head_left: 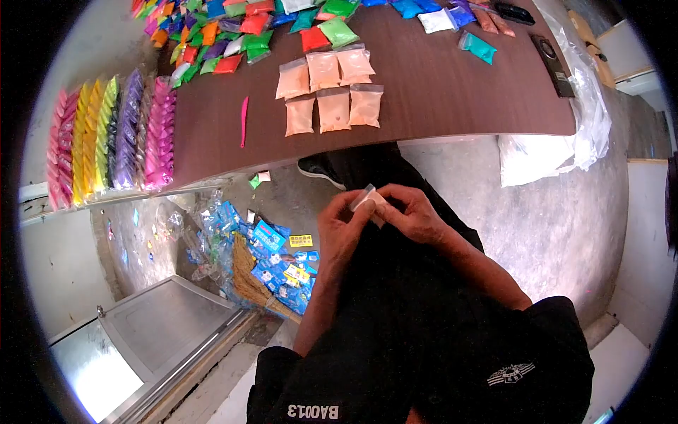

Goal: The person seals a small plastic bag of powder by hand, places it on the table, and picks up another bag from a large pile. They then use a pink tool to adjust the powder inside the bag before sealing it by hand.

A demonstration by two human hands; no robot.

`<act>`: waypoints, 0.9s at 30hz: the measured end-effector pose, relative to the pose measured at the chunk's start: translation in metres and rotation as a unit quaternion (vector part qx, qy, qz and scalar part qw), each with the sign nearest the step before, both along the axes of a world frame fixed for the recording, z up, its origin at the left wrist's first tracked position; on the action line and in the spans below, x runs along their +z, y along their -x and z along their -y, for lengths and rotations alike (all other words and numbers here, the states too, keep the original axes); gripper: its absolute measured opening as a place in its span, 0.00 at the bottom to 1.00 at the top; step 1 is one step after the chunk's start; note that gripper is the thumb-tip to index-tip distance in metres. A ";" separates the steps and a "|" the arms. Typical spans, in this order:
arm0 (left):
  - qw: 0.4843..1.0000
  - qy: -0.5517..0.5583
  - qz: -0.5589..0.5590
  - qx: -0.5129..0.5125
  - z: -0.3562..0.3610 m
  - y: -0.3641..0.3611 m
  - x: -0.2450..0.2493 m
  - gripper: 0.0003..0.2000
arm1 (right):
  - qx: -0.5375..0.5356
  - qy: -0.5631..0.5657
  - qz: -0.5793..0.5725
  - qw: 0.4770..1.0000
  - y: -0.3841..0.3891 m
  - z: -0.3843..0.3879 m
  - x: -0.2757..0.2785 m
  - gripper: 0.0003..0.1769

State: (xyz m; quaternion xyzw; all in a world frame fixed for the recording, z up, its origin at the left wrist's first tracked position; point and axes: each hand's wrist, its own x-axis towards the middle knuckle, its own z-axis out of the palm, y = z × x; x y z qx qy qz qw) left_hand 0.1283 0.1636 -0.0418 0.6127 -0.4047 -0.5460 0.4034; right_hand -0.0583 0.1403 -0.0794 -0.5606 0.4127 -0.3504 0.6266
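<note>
Over my lap, below the table's front edge, my left hand (pixel 340 225) and my right hand (pixel 411 213) meet around a small clear bag (pixel 365 198) with pale peach contents. The fingers of both hands are closed on it, thumbs on its near side. Several larger peach bags (pixel 333 109) lie in two rows on the brown table (pixel 212 134), beyond my hands. To the left of those rows lies a thin pink tool (pixel 244 122).
Colourful packets (pixel 256 24) cover the table's back left. Long multicoloured strips (pixel 129 138) hang at its left end. A teal packet (pixel 479 48) and a dark device (pixel 553 66) lie at the right. Blue wrappers (pixel 268 237) and a straw broom (pixel 247 272) are on the floor.
</note>
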 end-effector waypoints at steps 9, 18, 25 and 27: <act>1.000 0.020 0.007 -0.006 -0.005 -0.004 -0.006 0.11 | 0.003 0.009 0.001 1.000 0.000 0.001 0.007 0.18; 1.000 -0.011 0.005 -0.016 -0.003 -0.005 -0.001 0.12 | 0.037 0.009 -0.012 0.999 0.004 0.002 0.003 0.17; 0.999 0.016 0.015 -0.027 -0.003 -0.011 -0.011 0.12 | 0.045 0.003 -0.007 0.999 0.004 0.006 0.012 0.20; 0.999 0.023 0.009 -0.020 -0.002 -0.010 -0.013 0.12 | 0.043 0.003 -0.002 0.999 0.004 0.007 0.012 0.21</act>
